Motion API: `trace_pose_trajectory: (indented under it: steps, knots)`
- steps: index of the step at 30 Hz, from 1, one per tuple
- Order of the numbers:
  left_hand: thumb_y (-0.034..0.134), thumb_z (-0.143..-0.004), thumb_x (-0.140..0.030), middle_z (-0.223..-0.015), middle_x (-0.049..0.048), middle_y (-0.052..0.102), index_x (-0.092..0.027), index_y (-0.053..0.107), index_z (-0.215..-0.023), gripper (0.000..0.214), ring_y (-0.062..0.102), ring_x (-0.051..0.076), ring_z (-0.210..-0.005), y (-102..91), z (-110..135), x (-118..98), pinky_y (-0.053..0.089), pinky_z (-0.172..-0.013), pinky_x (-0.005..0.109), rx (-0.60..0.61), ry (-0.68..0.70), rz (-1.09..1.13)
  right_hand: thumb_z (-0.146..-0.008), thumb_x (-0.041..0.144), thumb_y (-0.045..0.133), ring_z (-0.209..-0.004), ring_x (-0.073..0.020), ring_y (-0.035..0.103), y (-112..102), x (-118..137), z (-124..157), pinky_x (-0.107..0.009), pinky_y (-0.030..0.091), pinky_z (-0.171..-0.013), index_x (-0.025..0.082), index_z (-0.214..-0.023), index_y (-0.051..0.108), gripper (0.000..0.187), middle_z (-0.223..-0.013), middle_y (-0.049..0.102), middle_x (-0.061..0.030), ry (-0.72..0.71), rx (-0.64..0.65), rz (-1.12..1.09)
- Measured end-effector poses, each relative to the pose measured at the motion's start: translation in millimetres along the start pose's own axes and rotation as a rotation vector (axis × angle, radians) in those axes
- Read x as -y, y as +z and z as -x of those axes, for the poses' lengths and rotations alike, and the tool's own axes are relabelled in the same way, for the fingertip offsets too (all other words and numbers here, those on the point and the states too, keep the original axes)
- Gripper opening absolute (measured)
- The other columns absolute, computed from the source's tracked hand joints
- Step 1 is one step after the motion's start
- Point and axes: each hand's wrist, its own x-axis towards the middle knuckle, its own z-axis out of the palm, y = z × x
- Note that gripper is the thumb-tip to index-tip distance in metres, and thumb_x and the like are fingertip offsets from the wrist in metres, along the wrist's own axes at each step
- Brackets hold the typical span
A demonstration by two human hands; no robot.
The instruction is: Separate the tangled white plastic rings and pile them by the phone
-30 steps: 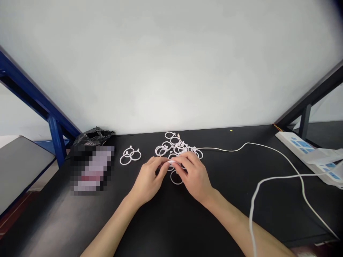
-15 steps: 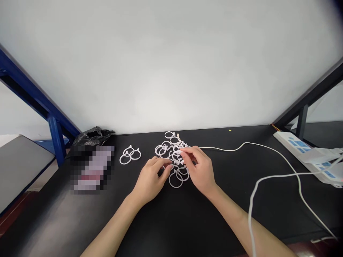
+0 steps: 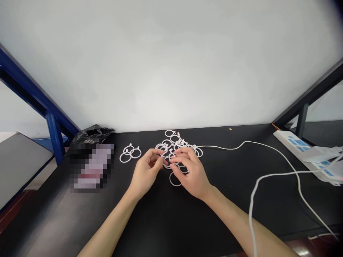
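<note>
Drawn together since earlier frame: left hand (image 3: 146, 174) and right hand (image 3: 192, 175), fingertips meeting at near edge of ring pile (image 3: 177, 142) on desk (image 3: 187, 221). Both seemingly pinching one white ring (image 3: 167, 166). Likely working it loose from tangle; next calls for gentle pull without dragging neighbours.

Plain white wall (image 3: 171, 64) behind a black table (image 3: 166, 221), evenly lit. Blue steel frame (image 3: 52, 135) at L w/ a grey surface (image 3: 18, 160) beyond; dark frame (image 3: 302, 119) at R, near a white power strip (image 3: 292, 139) & cable (image 3: 268, 176). Reddish floor (image 3: 9, 221) bottom L.
</note>
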Motion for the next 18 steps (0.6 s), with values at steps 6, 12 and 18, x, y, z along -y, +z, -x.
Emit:
trace_pose_trajectory:
  steps: [6, 12, 18]
  knots:
    - [0.055, -0.089, -0.034, -0.078, -0.0001, 0.070, -0.020, 0.059, -0.103, 0.020, 0.060, 0.013, -0.068, 5.5, 5, 2, 0.048, -0.067, 0.026, -0.084, 0.077, -0.089, -0.092, 0.031, 0.057, -0.071, -0.0154, 0.070, 2, 8, 0, -0.029, 0.058, -0.068, 0.021, -0.107, 0.055, 0.018, -0.081, 0.070, -0.0012, 0.405, 0.049, -0.196]
    - [0.054, -0.091, -0.035, -0.076, -0.0010, 0.069, -0.021, 0.063, -0.098, 0.018, 0.063, 0.012, -0.067, 7.5, 7, 6, 0.048, -0.064, 0.024, -0.155, 0.213, -0.258, -0.092, 0.030, 0.055, -0.067, -0.0144, 0.069, 7, 13, 1, -0.027, 0.055, -0.066, 0.020, -0.100, 0.056, 0.013, -0.082, 0.069, -0.0014, 0.408, 0.016, -0.196]
    - [0.053, -0.093, -0.030, -0.074, -0.0020, 0.069, -0.021, 0.064, -0.093, 0.015, 0.062, 0.010, -0.061, 13.7, 11, 8, 0.047, -0.059, 0.020, -0.153, 0.292, -0.302, -0.093, 0.028, 0.053, -0.064, -0.0130, 0.064, 6, 8, 5, -0.025, 0.052, -0.062, 0.020, -0.096, 0.059, 0.011, -0.073, 0.064, 0.0007, 0.343, 0.011, -0.102]
